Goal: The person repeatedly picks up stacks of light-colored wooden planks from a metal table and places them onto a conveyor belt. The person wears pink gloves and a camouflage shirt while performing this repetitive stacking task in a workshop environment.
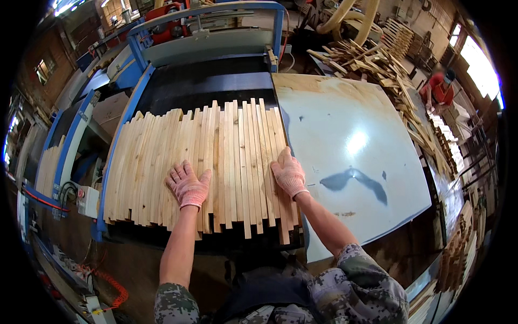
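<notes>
A broad row of pale wooden strips (156,156) lies side by side on a dark machine bed (167,81), their ends uneven at both the far and near edges. My left hand (189,184), in a pinkish-white work glove, rests flat on top of the strips near the middle, fingers spread. At the row's right edge, my gloved right hand (290,173) presses against the outermost strips, its fingers stretched forward and the palm partly turned away. Neither hand is wrapped round a strip.
A pale metal sheet (345,124) with dark stains adjoins the bed on the right. Blue machine framing (210,12) spans the far end. Beyond the sheet lies a heap of loose wood pieces (372,62). A person in red (440,92) stands at the far right.
</notes>
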Tool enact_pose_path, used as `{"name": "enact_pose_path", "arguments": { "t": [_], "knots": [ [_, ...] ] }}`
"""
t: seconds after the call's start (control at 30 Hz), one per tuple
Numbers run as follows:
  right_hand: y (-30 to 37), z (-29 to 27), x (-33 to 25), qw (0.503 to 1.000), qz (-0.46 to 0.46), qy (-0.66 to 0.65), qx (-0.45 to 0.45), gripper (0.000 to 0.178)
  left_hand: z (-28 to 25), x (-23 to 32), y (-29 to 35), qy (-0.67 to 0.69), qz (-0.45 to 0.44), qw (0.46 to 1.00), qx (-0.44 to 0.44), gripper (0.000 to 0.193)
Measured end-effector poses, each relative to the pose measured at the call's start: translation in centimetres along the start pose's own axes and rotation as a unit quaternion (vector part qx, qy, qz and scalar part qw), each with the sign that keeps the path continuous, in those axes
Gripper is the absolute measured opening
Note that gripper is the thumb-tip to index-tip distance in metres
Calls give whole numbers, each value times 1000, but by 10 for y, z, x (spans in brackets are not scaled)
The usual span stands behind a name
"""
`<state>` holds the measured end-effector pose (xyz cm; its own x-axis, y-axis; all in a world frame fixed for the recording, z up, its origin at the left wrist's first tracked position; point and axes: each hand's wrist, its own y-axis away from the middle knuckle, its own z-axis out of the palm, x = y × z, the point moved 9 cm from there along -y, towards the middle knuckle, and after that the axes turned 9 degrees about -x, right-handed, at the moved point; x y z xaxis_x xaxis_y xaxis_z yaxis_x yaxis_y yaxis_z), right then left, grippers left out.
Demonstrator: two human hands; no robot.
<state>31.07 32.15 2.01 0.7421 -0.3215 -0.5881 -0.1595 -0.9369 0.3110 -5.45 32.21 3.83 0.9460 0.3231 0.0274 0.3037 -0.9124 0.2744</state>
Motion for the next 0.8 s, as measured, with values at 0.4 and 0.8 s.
{"name": "enact_pose_path", "arguments": {
  "t": [0.4,0.8],
  "knots": [
    [49,-33,126,974,-98,57,194,78,-97,-365,-2,-20,-211,956,203,108],
    [2,-21,75,968,-64,189,150,89,-121,-471,12,-89,-280,944,150,102]
  ]
}}
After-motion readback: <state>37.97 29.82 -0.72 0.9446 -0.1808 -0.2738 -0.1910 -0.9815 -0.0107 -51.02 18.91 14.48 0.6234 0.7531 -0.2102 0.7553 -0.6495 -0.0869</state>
